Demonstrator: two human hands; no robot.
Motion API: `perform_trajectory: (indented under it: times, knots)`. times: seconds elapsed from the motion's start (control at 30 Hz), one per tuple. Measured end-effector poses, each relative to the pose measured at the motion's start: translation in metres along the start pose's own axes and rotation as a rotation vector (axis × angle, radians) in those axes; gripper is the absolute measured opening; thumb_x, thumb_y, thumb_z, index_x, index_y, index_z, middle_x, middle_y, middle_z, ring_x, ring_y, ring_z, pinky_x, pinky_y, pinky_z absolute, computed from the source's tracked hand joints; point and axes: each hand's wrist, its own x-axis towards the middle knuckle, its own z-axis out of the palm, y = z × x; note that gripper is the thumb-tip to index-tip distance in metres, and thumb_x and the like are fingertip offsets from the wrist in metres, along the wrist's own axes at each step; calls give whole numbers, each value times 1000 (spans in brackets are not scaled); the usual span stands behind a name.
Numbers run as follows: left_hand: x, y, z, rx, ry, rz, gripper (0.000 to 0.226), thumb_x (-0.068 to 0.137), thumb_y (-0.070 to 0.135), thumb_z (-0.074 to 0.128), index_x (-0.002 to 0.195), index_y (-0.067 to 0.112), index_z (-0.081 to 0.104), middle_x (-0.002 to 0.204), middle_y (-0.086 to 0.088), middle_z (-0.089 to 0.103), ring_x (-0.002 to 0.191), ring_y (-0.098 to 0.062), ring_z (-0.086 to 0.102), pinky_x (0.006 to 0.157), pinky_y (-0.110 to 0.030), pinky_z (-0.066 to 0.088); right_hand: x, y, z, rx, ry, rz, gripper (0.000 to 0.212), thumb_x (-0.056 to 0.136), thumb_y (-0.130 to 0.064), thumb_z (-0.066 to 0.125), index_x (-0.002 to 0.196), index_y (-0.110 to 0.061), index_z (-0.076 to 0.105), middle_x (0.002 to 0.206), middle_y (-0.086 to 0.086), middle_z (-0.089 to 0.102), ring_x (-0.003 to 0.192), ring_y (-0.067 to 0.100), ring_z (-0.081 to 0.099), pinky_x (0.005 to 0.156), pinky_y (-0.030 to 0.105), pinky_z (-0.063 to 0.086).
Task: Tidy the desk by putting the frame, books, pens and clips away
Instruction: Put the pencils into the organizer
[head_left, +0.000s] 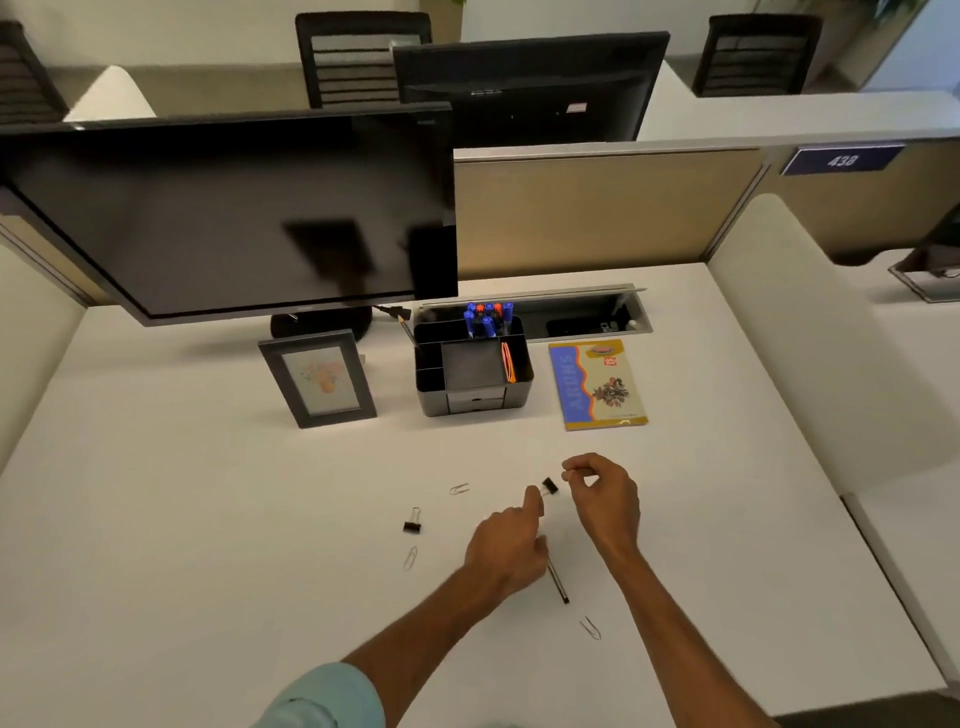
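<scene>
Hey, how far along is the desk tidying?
Looks done: frame stands upright, pens sit in the organizer, book lies beside it. In hand: left hand pinches a binder clip; right hand pinches something too small to tell. Remaining: second binder clip, three paper clips, one loose pen.

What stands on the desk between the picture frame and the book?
A black desk organizer holding blue pens stands between the picture frame and the book, shown in the head view.
</scene>
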Motion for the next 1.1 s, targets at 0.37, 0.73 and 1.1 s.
perform_trajectory:
  times: [0.37, 0.73, 1.1]
  knots:
    - [-1, 46, 41, 160, 21, -168, 78, 104, 30, 58, 164, 17, 10, 124, -11, 67, 104, -27, 70, 84, -39, 63, -10, 41, -42, -148, -121, 12, 15, 93, -21, 70, 89, -34, 75, 89, -18, 77, 86, 1, 69, 63, 17, 44]
    - [-16, 62, 41, -66, 88, -306, 74, 96, 17, 62, 154, 22, 18, 112, -6, 68, 91, -24, 71, 75, -38, 64, 1, 49, -47, -167, -298, -14, 10, 97, -21, 70, 97, -27, 78, 96, -10, 79, 92, 11, 73, 85, 34, 62]
    - [-18, 38, 2, -214, 349, -197, 83, 97, 19, 59, 155, 38, 2, 78, 4, 65, 56, -18, 63, 55, -41, 62, 6, -20, -18, 128, -452, -158, 9, 96, -18, 73, 104, -20, 75, 87, -1, 78, 74, 15, 73, 60, 20, 57]
